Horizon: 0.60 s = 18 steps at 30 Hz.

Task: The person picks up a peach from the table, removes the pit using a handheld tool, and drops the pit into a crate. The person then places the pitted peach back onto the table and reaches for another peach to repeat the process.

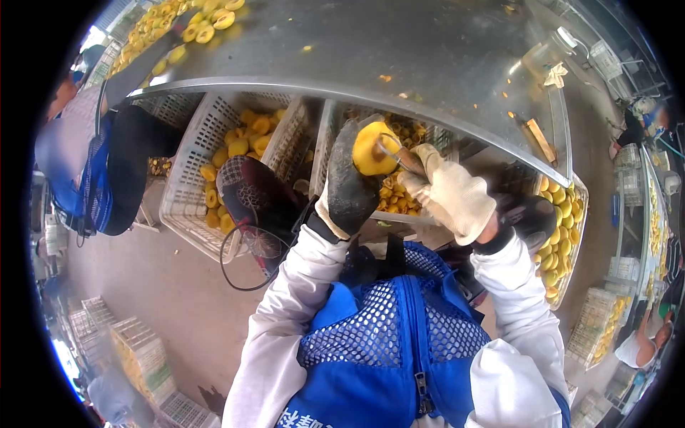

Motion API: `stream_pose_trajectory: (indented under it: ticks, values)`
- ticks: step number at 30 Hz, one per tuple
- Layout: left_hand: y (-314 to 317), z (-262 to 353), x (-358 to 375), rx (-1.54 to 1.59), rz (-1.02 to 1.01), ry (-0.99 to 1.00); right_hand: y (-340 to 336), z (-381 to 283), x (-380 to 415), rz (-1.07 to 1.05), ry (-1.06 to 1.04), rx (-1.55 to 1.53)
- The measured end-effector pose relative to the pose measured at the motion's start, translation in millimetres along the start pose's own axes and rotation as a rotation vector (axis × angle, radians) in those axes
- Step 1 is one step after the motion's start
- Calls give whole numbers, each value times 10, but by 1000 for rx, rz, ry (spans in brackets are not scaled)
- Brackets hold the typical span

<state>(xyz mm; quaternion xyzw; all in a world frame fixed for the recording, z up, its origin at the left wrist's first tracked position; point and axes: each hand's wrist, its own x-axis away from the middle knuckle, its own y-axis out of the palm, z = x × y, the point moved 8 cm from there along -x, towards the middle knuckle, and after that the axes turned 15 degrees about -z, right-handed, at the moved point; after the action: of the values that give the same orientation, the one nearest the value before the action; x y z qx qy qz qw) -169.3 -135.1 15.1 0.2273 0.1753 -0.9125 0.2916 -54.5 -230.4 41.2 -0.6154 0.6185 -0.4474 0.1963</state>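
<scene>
My left hand [349, 182], in a dark glove over a pale one, is closed round a yellow peach half [369, 148] with its cut face up and a brown hollow in the middle. A cream glove covers my right hand [453, 192], which grips a pitting tool [409, 158] with a wooden handle and a curved metal end. That metal end touches the cut face near the hollow. Below both hands, a white crate [325, 146] contains yellow fruit pieces [399, 196], partly hidden by the gloves.
The metal table [342, 64] spans the far side, with peach halves [207, 28] at upper left and a wooden-handled tool [541, 139] near its right edge. Crates of peaches stand left [189, 192] and right [581, 228] of my knees. Another person [93, 164] is at left.
</scene>
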Motion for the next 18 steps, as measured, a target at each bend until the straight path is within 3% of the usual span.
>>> stream_pose_trajectory:
  ticks: [2,4,6,8,10,11,13,18]
  values:
    - [-14,-28,-5,-19,5,3,11,-78,-4,-54,43,-15]
    - [1,-4,-2,-240,-47,6,110,-43,-69,-29,-15,2]
    - [4,-64,38,-177,-18,-39,154,-31,-81,-4,-72,16]
    - [-38,-125,65,-111,9,-84,184,-80,-71,-113,-9,-27]
    - [23,-127,31,-332,-177,-68,235,-42,-96,-133,-26,-18]
    - [68,-133,45,-328,-179,-69,259,-44,-104,-153,-48,-8]
    - [24,-248,92,84,23,-133,259,-37,-89,-204,-23,-53]
    - [38,-69,-16,-103,-140,-140,274,-36,-27,-406,118,-344]
